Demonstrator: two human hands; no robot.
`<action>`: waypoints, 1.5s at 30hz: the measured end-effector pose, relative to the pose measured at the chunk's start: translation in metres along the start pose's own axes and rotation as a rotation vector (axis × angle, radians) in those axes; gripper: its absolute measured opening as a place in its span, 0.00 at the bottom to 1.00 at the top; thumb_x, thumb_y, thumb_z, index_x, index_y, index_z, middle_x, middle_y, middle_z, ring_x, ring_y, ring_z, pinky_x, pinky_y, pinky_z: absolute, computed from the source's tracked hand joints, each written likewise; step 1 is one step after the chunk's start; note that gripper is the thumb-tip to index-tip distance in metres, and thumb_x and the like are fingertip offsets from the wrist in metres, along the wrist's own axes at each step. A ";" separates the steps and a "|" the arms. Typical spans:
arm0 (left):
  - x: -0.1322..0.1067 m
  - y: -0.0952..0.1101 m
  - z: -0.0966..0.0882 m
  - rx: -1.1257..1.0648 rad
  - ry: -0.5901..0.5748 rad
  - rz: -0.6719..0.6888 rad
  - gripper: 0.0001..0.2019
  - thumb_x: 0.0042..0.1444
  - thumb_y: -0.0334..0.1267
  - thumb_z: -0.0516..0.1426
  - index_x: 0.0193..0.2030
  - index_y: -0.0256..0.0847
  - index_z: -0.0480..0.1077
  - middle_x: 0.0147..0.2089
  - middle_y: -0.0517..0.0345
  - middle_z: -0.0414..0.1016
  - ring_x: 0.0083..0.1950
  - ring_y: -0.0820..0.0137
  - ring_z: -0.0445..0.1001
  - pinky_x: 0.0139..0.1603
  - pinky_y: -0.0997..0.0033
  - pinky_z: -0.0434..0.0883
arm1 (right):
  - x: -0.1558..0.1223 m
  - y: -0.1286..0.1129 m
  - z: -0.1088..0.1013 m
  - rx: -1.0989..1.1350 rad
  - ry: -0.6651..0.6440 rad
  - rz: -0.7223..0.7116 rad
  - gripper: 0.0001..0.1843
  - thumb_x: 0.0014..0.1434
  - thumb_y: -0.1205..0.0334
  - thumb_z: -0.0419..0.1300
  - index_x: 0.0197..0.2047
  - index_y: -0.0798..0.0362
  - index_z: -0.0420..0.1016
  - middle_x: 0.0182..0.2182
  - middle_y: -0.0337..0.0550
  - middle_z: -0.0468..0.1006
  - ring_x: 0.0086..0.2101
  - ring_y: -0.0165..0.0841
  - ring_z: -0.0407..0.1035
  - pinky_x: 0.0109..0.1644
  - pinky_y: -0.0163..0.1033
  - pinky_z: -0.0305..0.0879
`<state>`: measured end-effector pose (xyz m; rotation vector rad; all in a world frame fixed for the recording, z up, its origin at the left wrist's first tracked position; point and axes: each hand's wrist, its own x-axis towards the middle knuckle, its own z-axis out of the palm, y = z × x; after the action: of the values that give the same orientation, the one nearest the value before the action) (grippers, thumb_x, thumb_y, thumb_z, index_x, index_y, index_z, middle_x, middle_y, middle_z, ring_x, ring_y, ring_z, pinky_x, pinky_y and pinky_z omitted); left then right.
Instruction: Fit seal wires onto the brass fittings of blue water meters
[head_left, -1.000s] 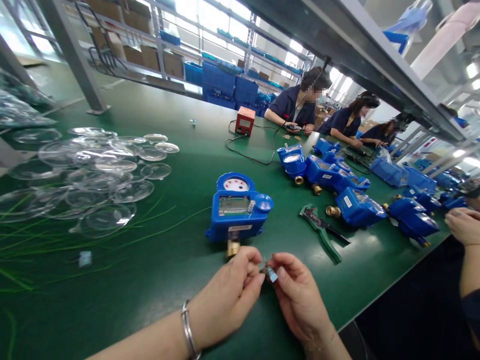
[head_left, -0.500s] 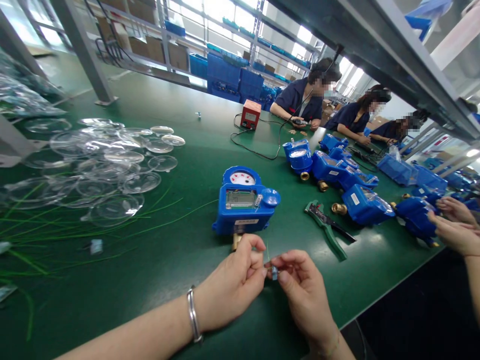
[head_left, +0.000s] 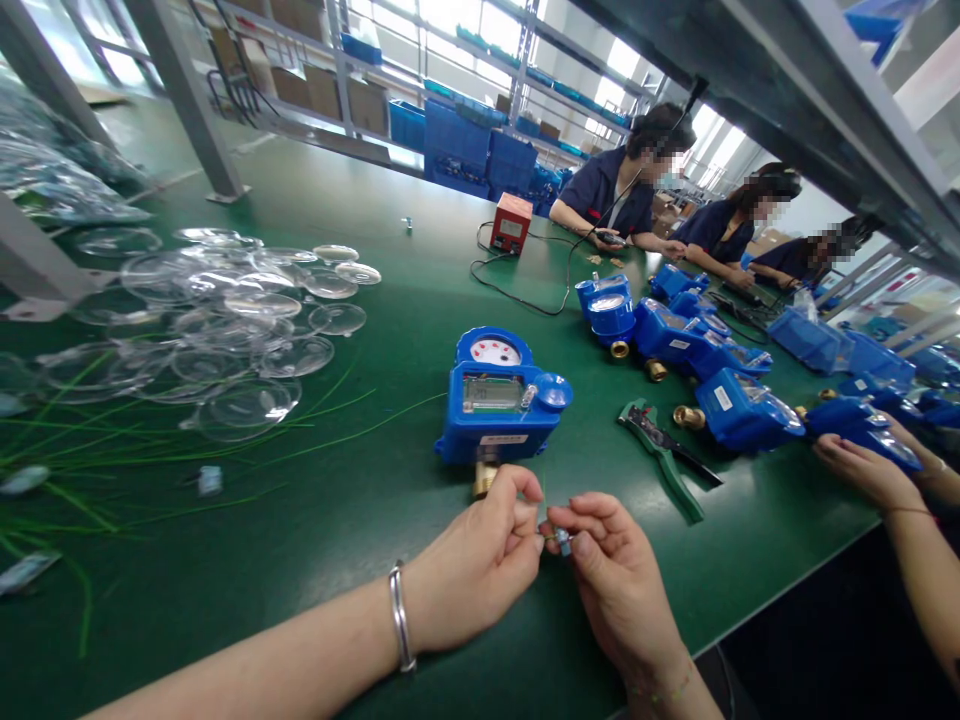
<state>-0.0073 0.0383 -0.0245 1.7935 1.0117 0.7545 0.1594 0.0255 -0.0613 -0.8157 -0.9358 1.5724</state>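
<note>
My left hand (head_left: 480, 565) and my right hand (head_left: 611, 570) meet just above the green table, fingers pinched together. Between them sits a small pale-blue seal piece (head_left: 562, 541) with a thin green wire; my right hand's thumb and forefinger grip the piece, my left hand pinches the wire beside it. A silver bracelet (head_left: 401, 617) circles my left wrist. Directly behind my hands lies a blue water meter (head_left: 501, 399) with a round dial, a small display and a brass fitting (head_left: 484, 479) pointing toward me.
Clear plastic discs (head_left: 225, 320) and green wires (head_left: 150, 450) spread at the left. Green-handled pliers (head_left: 664, 458) lie right of the meter, with more blue meters (head_left: 697, 360) beyond. A neighbour's hands (head_left: 862, 470) hold a meter at the right. A red box (head_left: 511, 223) and seated workers are at the far side.
My hands have stayed pinched on the small piece, shifting slightly. The view has swung a little left. The neighbour's hands at the right have moved onto a blue meter.
</note>
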 end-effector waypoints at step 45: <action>-0.004 -0.004 0.002 -0.253 0.106 -0.082 0.11 0.65 0.44 0.40 0.50 0.43 0.50 0.41 0.58 0.67 0.43 0.70 0.66 0.47 0.68 0.63 | 0.005 -0.007 0.006 -0.871 -0.255 -0.846 0.38 0.58 0.82 0.49 0.63 0.37 0.45 0.59 0.46 0.52 0.51 0.34 0.65 0.54 0.49 0.67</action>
<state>-0.0085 0.0349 -0.0294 1.4999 1.0042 0.8920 0.1557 0.0307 -0.0527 -0.6345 -1.9000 0.4929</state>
